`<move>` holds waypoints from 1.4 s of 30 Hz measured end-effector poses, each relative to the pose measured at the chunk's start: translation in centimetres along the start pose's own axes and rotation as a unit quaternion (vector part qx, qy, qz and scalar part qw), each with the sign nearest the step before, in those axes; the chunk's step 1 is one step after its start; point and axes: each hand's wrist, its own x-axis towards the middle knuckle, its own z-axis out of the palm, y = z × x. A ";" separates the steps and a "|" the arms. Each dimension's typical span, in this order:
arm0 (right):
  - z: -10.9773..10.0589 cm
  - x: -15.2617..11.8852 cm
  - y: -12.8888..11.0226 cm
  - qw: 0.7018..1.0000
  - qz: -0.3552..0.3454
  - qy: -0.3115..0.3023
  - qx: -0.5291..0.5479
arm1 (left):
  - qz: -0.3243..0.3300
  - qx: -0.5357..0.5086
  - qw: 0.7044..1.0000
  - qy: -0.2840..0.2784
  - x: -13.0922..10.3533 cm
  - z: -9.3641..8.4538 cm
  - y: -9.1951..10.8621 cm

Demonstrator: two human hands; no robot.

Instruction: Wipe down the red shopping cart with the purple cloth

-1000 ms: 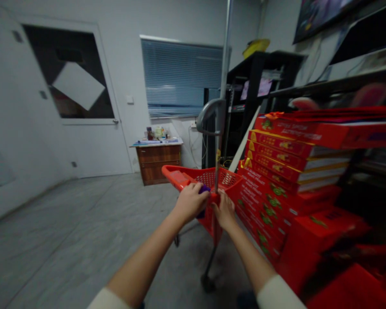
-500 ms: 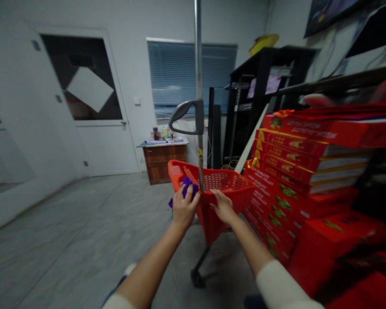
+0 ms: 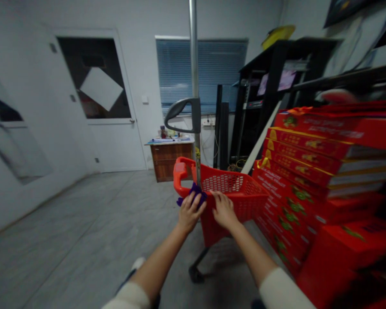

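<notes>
In front of me stands a red plastic shopping cart [image 3: 217, 225] with a perforated basket and a metal pole [image 3: 194, 56] rising from it. A grey looped handle [image 3: 197, 116] is fixed on that pole. My left hand [image 3: 190, 214] is closed on a purple cloth [image 3: 197, 195], pressed to the cart's near rim beside the pole's lower part. Over the same rim, to the right, my right hand [image 3: 224, 209] is closed, its fingers curled over the edge. The undersides of both hands are hidden.
Red cartons [image 3: 296, 193] are stacked high close on the right. Behind the cart are a wooden cabinet [image 3: 170, 161] with small items on top and a black rack [image 3: 263, 98]. A white door [image 3: 116, 146] stands at the back left. Grey concrete floor [image 3: 93, 223] stretches to the left.
My left hand has slid the purple cloth right along the cart's rim, from near the red handle toward the pole. My right hand still holds the rim. The view has turned slightly left.
</notes>
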 end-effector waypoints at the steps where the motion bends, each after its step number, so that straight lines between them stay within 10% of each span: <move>1: 0.0 -0.1 -0.2 1.000 -0.003 0.000 -0.003 | 0.000 0.000 1.000 -0.004 -0.6 0.3 0.4; 12: 0.1 -0.8 -0.8 0.999 -0.024 0.014 -0.022 | -0.085 0.031 0.995 -0.037 2.1 -2.1 0.4; 22: 0.2 0.5 2.4 0.999 0.013 -0.039 0.011 | 0.093 0.029 0.992 -0.081 1.0 -0.2 1.9; 33: 0.0 0.2 1.6 0.999 -0.001 -0.038 0.016 | 0.136 -0.004 0.989 -0.057 0.6 0.5 1.7; 42: 0.7 -0.3 3.4 1.000 0.015 -0.019 -0.011 | -0.112 0.052 0.979 -0.163 7.3 -2.2 2.5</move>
